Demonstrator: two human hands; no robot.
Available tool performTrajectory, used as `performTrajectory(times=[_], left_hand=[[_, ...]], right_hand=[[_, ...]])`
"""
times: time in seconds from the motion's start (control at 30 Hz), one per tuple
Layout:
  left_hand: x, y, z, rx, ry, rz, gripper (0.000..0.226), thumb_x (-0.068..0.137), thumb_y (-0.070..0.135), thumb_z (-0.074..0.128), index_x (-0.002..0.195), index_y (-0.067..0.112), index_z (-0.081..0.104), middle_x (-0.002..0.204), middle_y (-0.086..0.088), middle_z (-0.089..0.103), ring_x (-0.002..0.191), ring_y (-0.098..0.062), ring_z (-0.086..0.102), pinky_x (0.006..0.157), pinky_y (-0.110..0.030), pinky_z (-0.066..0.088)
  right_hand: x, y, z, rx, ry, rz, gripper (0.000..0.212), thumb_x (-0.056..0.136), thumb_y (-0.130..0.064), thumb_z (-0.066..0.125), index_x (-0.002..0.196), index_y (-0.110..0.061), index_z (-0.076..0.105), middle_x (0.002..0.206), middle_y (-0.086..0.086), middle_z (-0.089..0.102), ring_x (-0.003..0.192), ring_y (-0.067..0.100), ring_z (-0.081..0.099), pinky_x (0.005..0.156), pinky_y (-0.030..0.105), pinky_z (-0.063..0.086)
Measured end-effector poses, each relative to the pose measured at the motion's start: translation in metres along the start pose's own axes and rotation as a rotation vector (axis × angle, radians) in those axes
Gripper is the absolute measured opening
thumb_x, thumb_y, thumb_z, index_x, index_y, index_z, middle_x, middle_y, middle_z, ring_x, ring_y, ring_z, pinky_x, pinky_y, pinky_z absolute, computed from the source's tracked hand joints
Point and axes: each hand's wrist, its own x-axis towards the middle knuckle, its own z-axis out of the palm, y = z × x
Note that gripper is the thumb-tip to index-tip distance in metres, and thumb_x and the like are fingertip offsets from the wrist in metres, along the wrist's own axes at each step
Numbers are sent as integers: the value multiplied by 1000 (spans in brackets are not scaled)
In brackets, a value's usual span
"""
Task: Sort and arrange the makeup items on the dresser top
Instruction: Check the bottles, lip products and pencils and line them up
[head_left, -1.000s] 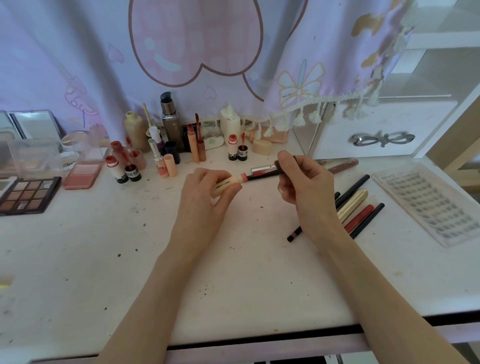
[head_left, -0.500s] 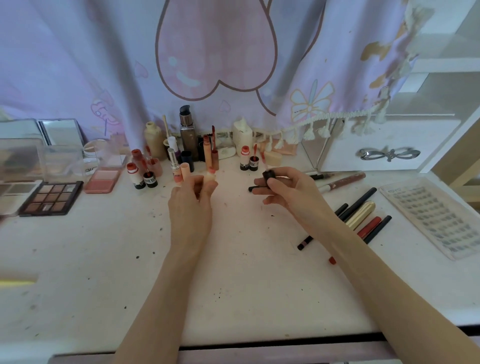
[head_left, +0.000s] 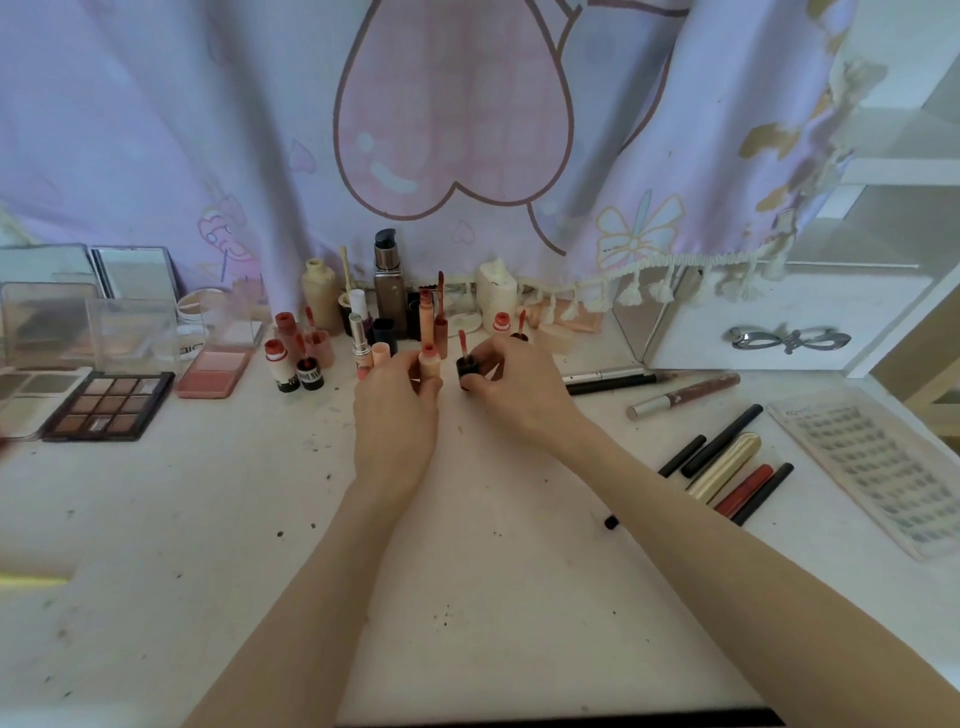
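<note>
Lip gloss tube (head_left: 429, 364): peach, upright, pinched in left hand (head_left: 397, 410), probably for standing among bottles just beyond. Wand cap (head_left: 467, 365): black, applicator up, gripped by right hand (head_left: 511, 387) beside tube; apart, likely for display. Pencils (head_left: 727, 470): right of grip.

Makeup count on the dresser top

Two hands (head_left: 400, 410) (head_left: 511, 387); one eyeshadow palette (head_left: 109, 405); one blush compact (head_left: 215, 371); one lash tray (head_left: 878, 467); one pump bottle (head_left: 388, 283); six pencils and slim tubes (head_left: 727, 470) lying at right; upright lip tubes at the back too crowded to count.
</note>
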Motion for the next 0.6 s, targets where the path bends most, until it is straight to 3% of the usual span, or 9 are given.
performTrajectory(times=[0.13, 0.43, 0.6], left_hand=[[2, 0, 7, -67, 33, -23, 15, 86, 11, 57, 98, 11, 66, 94, -9, 64, 101, -28, 54, 81, -31, 42], [4, -2, 15, -47, 50, -16, 21, 85, 3, 54, 103, 11, 63, 99, -11, 63, 98, -26, 55, 77, -26, 38], [7, -5, 19, 44, 73, -6, 20, 86, 6, 52, 103, 12, 62, 104, -9, 61, 108, -27, 50, 75, -23, 32]], right_hand=[[5, -1, 7, -109, -2, 6, 20, 86, -23, 60, 103, -16, 65, 104, 3, 67, 99, 26, 57, 92, 41, 41], [13, -3, 12, -150, -1, 19, 22, 86, -26, 58, 104, -18, 67, 107, 3, 67, 100, 25, 58, 93, 42, 42], [13, -5, 14, -149, 13, 24, 22, 85, -26, 59, 103, -18, 68, 105, 2, 68, 101, 24, 59, 93, 42, 42]])
